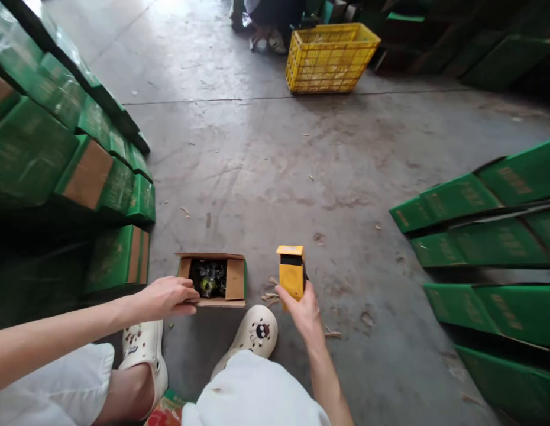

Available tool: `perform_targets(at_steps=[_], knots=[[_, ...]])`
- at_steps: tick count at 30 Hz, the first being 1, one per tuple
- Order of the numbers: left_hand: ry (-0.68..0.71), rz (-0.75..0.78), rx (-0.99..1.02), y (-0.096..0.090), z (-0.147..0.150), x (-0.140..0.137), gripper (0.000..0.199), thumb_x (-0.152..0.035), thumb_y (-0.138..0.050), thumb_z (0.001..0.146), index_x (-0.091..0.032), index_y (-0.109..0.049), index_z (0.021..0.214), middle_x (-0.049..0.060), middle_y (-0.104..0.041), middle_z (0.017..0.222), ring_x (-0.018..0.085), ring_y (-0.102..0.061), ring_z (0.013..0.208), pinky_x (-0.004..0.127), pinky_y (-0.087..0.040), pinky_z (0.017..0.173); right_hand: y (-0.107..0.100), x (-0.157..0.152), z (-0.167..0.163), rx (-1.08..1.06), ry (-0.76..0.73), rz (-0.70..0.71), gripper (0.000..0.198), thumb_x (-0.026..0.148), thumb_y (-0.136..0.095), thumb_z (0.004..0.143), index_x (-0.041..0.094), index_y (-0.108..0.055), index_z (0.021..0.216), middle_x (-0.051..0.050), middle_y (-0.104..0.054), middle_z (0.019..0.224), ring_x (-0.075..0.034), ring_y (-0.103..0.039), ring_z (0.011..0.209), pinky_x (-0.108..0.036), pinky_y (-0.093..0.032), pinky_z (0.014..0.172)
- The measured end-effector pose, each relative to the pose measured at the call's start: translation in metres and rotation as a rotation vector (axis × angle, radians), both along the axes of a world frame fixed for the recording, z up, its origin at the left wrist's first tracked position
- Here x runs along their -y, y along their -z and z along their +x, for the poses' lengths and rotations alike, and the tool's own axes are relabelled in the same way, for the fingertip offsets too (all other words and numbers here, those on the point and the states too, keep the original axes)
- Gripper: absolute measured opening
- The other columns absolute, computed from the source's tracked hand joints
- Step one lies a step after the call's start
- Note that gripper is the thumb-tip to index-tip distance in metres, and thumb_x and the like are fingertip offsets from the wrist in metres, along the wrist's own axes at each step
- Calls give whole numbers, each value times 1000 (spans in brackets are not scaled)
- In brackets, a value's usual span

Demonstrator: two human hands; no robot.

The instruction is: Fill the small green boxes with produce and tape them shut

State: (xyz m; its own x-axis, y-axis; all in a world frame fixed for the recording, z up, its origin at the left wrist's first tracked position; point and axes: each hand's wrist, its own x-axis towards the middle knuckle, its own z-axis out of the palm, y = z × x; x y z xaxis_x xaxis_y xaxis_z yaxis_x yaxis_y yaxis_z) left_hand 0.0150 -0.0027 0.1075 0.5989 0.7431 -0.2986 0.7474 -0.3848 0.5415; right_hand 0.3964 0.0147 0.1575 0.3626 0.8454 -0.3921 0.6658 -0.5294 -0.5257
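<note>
A small green-and-brown cardboard box [235,280] stands on the floor in front of my feet with its top open. Inside it lie dark, shiny plastic-wrapped items [208,281], one showing something round and yellowish green. At the box's near left corner, my left hand [172,295] has its fingers closed on the cardboard edge. To the right of the box, my right hand [305,305] is wrapped around a yellow handheld tool [291,279] with a black band near its top. That tool is held above the floor, apart from the box; its exact kind is unclear.
Green cartons [33,151] are stacked high on the left, and more green cartons [492,248] on the right. A yellow plastic crate [332,62] stands farther off, beside a person's feet [275,42]. My cream clogs [259,331] are close to the box. Small scraps litter the concrete floor [266,160].
</note>
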Motion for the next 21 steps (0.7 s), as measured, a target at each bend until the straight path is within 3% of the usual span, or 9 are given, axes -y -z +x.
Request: perform_targets(at_steps=[3, 6, 8, 10, 13, 16, 18, 21], knots=[[-421, -305, 0, 9, -28, -11, 38, -51, -54, 95, -21, -66, 75, 5, -72, 75, 20, -68, 73, 29, -45, 66, 15, -11, -39, 45, -164, -12, 62, 58, -73, 78, 20, -54, 122, -17, -76, 112, -35, -73, 107, -37, -54, 82], [-781, -700, 159, 29, -32, -23, 42, -57, -77, 70, -20, -60, 64, 4, -69, 60, 19, -64, 58, 28, -46, 58, 25, -25, -73, 66, -269, -12, 59, 55, -73, 80, 19, -49, 119, -16, -76, 107, -35, -74, 103, -36, -53, 81], [-966, -825, 292, 45, -23, -25, 45, -54, -87, 57, -18, -59, 60, 6, -70, 58, 18, -64, 55, 28, -49, 56, 29, -39, -90, 100, -333, -37, 58, 54, -75, 80, 19, -46, 117, -16, -76, 102, -35, -74, 100, -35, -51, 79], [-1097, -794, 354, 58, -9, -23, 44, -49, -89, 56, -17, -60, 60, 7, -71, 59, 19, -67, 56, 28, -52, 57, 34, -52, -101, 150, -395, -65, 60, 54, -77, 80, 19, -44, 116, -16, -76, 100, -35, -74, 99, -34, -50, 77], [-1196, -698, 375, 67, 9, -14, 33, -40, -86, 67, -18, -62, 73, 6, -74, 64, 22, -73, 61, 28, -55, 59, 43, -64, -108, 223, -450, -99, 61, 54, -77, 80, 19, -42, 116, -18, -76, 102, -36, -74, 100, -34, -48, 78], [-1259, -609, 377, 67, 20, -6, 28, -31, -81, 74, -19, -63, 93, 4, -75, 68, 24, -76, 66, 29, -57, 64, 50, -66, -106, 242, -437, -153, 64, 58, -76, 80, 19, -42, 116, -20, -75, 107, -37, -73, 102, -35, -48, 78], [-1354, -584, 438, 63, 22, -3, 35, -29, -78, 78, -20, -62, 108, 4, -76, 71, 25, -78, 72, 30, -58, 72, 54, -64, -104, 227, -408, -187, 66, 63, -76, 78, 19, -44, 116, -21, -74, 109, -37, -73, 102, -35, -49, 77], [-1510, -665, 634, 56, 21, -4, 48, -39, -63, 92, -20, -50, 135, 9, -80, 85, 27, -79, 79, 35, -59, 76, 57, -61, -104, 221, -380, -179, 69, 66, -75, 78, 17, -45, 117, -22, -74, 109, -38, -73, 103, -36, -50, 78]])
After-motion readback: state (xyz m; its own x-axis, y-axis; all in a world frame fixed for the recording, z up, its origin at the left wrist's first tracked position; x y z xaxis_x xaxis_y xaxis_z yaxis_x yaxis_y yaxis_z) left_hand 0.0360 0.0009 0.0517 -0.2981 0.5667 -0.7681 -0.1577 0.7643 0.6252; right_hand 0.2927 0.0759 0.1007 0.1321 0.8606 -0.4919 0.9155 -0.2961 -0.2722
